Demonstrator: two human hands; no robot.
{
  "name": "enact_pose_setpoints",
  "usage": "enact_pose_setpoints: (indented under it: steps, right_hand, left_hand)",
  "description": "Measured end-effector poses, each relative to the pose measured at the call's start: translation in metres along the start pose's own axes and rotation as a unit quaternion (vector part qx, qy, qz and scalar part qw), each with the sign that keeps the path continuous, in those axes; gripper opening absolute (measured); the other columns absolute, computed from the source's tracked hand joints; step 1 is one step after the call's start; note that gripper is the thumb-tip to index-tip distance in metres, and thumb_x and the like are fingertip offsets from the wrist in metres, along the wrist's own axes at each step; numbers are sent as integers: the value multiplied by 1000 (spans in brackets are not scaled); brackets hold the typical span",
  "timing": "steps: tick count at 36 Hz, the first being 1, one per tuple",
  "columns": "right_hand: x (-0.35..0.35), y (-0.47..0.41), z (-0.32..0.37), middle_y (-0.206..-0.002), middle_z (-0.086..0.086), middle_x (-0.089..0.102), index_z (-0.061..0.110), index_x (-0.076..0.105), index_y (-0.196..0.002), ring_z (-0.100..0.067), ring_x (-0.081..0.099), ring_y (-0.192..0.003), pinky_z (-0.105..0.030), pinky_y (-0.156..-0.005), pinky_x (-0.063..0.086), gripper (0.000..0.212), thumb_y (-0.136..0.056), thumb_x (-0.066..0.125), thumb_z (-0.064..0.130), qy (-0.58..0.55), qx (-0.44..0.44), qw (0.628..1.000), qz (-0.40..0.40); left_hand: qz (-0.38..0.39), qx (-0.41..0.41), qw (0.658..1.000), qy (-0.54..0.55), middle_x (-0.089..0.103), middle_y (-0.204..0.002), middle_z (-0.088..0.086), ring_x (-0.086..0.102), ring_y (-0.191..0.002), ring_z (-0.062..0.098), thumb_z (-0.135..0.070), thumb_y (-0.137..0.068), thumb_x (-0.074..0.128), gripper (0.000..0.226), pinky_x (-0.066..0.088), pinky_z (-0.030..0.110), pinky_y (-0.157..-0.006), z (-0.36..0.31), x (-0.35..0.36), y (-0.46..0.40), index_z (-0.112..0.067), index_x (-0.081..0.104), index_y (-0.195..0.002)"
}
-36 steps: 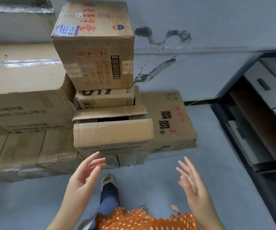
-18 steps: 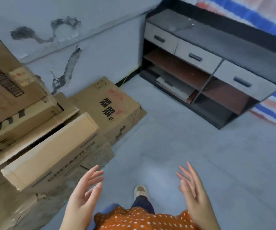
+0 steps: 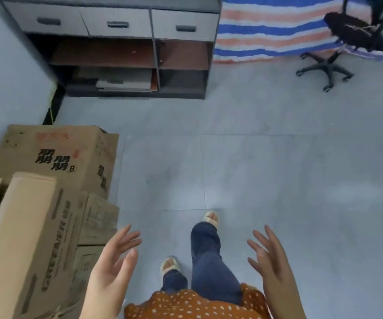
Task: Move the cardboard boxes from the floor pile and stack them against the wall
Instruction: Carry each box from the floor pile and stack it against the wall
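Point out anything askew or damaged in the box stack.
The long box marked GREENER lies tilted across the stack, its end jutting out. The box below it looks creased and worn. The lettered box sits flat.

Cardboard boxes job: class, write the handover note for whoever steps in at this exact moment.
Left hand: open, holding nothing.
Right hand: open, holding nothing.
Boxes: a stack stands at the left by the wall; the box with black characters lies at its far end.
Done: these boxes sit stacked by the wall.
Left: the floor pile is out of view, so what is left cannot be told. The floor ahead, toward the cabinet, has no boxes.
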State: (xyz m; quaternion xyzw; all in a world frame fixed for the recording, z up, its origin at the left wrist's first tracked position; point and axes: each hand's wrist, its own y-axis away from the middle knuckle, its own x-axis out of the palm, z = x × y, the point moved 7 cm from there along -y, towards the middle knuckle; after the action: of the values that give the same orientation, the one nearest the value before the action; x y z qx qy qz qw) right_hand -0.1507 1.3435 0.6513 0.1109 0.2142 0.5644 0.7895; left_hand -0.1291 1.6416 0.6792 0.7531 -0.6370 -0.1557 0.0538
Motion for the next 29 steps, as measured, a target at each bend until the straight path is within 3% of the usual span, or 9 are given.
enact_pose_setpoints:
  steps: [2,5,13,16,18,20,25,27,29]
  right_hand:
    - [-22,19,-7,-121,32,48,52,37,-120,-5,56,-112,-35,-100,45,80,-52,49,92,-19,-1,999,-44]
    - [-49,45,-21,-121,30,53,51,40,-121,0,59,-107,-29,-94,46,95,-37,51,96,-57,4,994,-97]
    - [-134,105,-61,-118,34,58,47,42,-126,3,58,-113,-46,-102,44,93,-46,54,93,-124,2,969,-211]
    - [-183,132,-82,-118,32,59,48,43,-125,2,58,-112,-48,-103,42,94,-43,54,94,-145,12,954,-263]
    - [-219,152,-96,-119,28,60,49,43,-123,-1,59,-112,-49,-104,42,95,-40,54,95,-163,21,939,-302]
    - [-257,173,-111,-120,22,60,48,44,-122,-5,60,-111,-48,-103,42,97,-38,55,96,-180,28,922,-341]
    - [-344,217,-154,-115,32,61,47,47,-122,4,60,-107,-46,-99,44,96,-39,57,94,-196,42,893,-403]
    - [-377,231,-170,-114,36,59,49,45,-122,6,59,-106,-44,-98,44,86,-47,59,89,-200,46,878,-433]
    - [-406,241,-182,-113,39,58,50,43,-122,7,59,-107,-46,-100,44,54,-74,60,66,-198,49,868,-452]
  left_hand:
    - [23,14,1000,-6,70,-110,-4,66,-100,6,-34,-87,62,34,50,10,-82,-3,8,7,-25,58,-119]
    - [59,30,998,-20,71,-107,-6,67,-98,9,-8,-84,55,36,50,10,-81,-4,27,14,-23,59,-117]
    - [168,70,982,-40,72,-102,-6,69,-95,13,-15,-84,64,29,53,20,-83,-14,117,45,-32,68,-108]
    - [212,94,971,-62,73,-99,-9,69,-89,7,-12,-79,60,47,53,16,-81,-21,169,66,-53,68,-102]
    - [248,102,961,-72,73,-97,-11,69,-88,6,5,-86,60,64,52,13,-78,-20,209,85,-58,66,-100]
    - [283,102,950,-77,73,-97,-11,69,-86,4,13,-87,50,73,52,12,-77,-16,251,112,-56,66,-100]
    - [370,115,918,-88,72,-101,-7,69,-87,3,3,-83,63,43,51,10,-77,-4,354,187,-33,68,-105]
    - [391,117,909,-91,71,-100,-10,68,-87,3,15,-86,55,48,51,9,-76,2,390,211,-26,65,-109]
    - [412,117,899,-93,71,-101,-13,68,-88,3,17,-87,49,49,50,8,-76,2,422,233,-23,61,-112]
